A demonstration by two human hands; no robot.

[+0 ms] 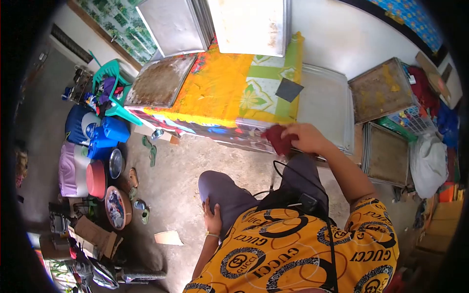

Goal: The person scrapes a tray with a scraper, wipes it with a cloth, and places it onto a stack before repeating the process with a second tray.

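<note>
Near the front right edge of the table, my right hand point(308, 138) is closed on a dark red cloth point(280, 139), which hangs by the table's corner above my knee. My left hand point(212, 217) rests on my thigh with its fingers apart and holds nothing. The table point(215, 97) has a yellow, green and white patterned cover. A small dark square piece point(289, 90) lies on the cover. To its right is a large pale metal tray point(325, 107). A stained tray point(161, 80) lies at the table's left end.
Upright metal trays point(251, 24) stand at the table's back. More trays point(383, 90) and a white sack point(429, 163) are at the right. A green chair point(106, 73), blue container point(116, 129), basins point(96, 178) and slippers point(152, 155) are at the left.
</note>
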